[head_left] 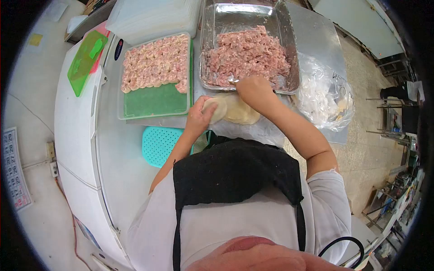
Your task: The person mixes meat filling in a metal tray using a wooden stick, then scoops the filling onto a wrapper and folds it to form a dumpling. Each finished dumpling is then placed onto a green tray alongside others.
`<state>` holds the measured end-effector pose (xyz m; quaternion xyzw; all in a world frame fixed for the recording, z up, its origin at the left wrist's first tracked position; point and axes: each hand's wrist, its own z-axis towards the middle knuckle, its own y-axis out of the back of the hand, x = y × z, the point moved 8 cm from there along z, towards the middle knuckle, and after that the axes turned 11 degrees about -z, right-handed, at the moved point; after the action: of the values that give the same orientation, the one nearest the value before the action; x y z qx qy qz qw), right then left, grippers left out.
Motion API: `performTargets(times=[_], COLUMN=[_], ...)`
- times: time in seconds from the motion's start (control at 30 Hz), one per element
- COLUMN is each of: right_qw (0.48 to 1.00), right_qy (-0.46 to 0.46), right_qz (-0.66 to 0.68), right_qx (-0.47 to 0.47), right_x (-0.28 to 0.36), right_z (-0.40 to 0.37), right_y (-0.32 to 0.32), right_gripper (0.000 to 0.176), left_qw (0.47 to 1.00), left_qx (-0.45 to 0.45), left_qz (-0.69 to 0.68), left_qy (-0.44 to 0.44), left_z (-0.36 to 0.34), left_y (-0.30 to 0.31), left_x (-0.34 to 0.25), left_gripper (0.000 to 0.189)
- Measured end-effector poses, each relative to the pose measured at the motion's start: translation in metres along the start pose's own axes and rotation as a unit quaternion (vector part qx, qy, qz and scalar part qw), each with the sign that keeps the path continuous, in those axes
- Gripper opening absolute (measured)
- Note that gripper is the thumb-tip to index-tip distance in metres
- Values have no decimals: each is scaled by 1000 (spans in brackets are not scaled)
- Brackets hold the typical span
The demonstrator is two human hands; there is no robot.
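My left hand (198, 118) pinches a round, pale dough wrapper (217, 111) between thumb and fingers. Beside it, a spread of more wrappers (242, 112) lies at the counter's front edge. My right hand (256, 91) is closed at the near rim of a metal tray (247, 8). Whatever it grips is mostly hidden; only a thin bit shows by the fingertips, against the meat. Pink minced meat (251, 56) is heaped in that tray. To the left, a plastic tray with a green base (156, 103) holds rows of filled dumplings (156, 61), packed over its far part.
Stacked clear plastic trays (153, 18) stand at the far left. A clear plastic bag (323, 97) lies right of the metal tray. Below the counter edge sits a turquoise perforated basket (160, 145). A white fridge (77, 135) with a green lid (86, 63) on it borders the left.
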<state>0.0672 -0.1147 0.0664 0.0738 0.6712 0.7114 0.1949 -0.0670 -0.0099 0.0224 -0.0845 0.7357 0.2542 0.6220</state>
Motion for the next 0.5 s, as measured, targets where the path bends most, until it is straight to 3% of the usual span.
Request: performTargets(times=[0.1, 0.17, 0.2, 0.23, 0.27, 0.33, 0.4, 0.47, 0.5], right_qw=[999, 998, 991, 973, 973, 919, 900, 877, 860], right_qy=[-12, -12, -48, -85, -91, -151, -203, -252, -258], right_qz=[37, 57, 119, 180, 176, 354, 382, 409, 440], right_qx=[-5, -19, 49, 115, 115, 81, 47, 8, -19], right_x=[6, 2, -11, -21, -26, -38, -48, -58, -59], right_z=[10, 14, 14, 10, 4, -10, -19, -28, -28], right_y=[0, 6, -2, -10, -8, -5, 5, 9, 9], right_gripper=[18, 21, 23, 26, 26, 31, 32, 32, 31], left_qw=[996, 957, 955, 920, 872, 881, 889, 800, 801], left_qx=[65, 127, 134, 113, 91, 60, 28, 29, 35], left_qz=[-46, -259, -260, -368, -470, -456, -439, -588, -587], left_qy=[-39, 43, 40, 70, 101, 113, 125, 117, 116], left_z=[-2, -2, 0, 3, 6, 18, 37, 63, 77], left_y=[1, 0, 2, 4, 6, 10, 11, 2, -6], left_x=[-4, 12, 16, 24, 31, 23, 10, -13, -24], left_gripper=[28, 30, 30, 30, 31, 32, 34, 36, 36])
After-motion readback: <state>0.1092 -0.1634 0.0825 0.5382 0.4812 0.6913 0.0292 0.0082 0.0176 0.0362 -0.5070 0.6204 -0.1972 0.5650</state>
